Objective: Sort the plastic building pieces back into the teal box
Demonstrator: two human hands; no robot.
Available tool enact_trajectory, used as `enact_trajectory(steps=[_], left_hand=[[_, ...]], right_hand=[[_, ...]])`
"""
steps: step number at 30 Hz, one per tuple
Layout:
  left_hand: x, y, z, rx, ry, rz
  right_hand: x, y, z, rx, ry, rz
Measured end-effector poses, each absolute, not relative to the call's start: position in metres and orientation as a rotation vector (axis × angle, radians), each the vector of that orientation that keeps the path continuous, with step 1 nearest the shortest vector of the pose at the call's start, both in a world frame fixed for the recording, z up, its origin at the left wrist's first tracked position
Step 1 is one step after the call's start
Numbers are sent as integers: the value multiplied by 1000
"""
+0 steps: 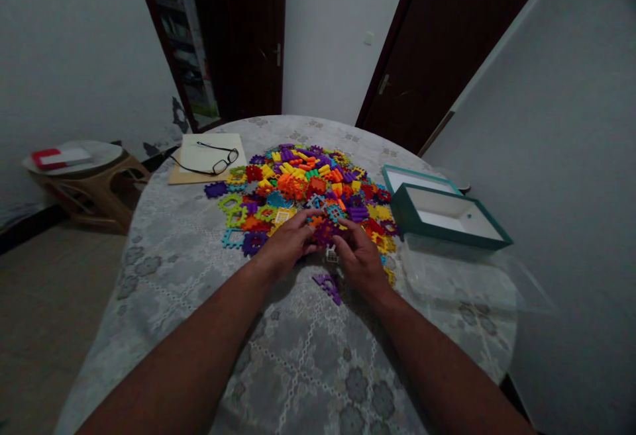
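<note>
A heap of colourful plastic interlocking pieces covers the middle of a round table with a patterned grey cloth. My left hand and my right hand meet at the near edge of the heap, fingers curled round a purple piece held between them. A small white piece sits just below the hands. A loose purple piece lies on the cloth under my wrists.
An open teal box and its lid stand right of the heap. Glasses rest on a beige folder at the far left. A clear plastic sheet lies near the box. A low stool stands on the floor.
</note>
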State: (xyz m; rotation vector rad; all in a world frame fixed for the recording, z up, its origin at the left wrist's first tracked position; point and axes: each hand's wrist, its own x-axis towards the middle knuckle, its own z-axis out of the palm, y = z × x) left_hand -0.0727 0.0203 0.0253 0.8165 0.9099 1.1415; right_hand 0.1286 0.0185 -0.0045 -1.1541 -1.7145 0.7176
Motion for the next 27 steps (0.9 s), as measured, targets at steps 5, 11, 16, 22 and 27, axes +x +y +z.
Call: enact_trajectory(steps=[5, 11, 16, 22, 27], left_hand=[[-71, 19, 22, 834, 852, 1110], [-67, 16, 23, 861, 854, 1112], [-63, 16, 23, 916, 899, 1117], [-63, 23, 18, 870, 935, 1171], [-70, 27, 25, 726, 861, 1206]], right_hand=[[125, 23, -6, -1235, -1727, 717], [121, 24, -7, -1263, -1704, 755], [116, 22, -5, -1217, -1748, 732], [140, 16, 33, -1292, -2029, 452], [196, -10, 62, -1511, -2283, 159]])
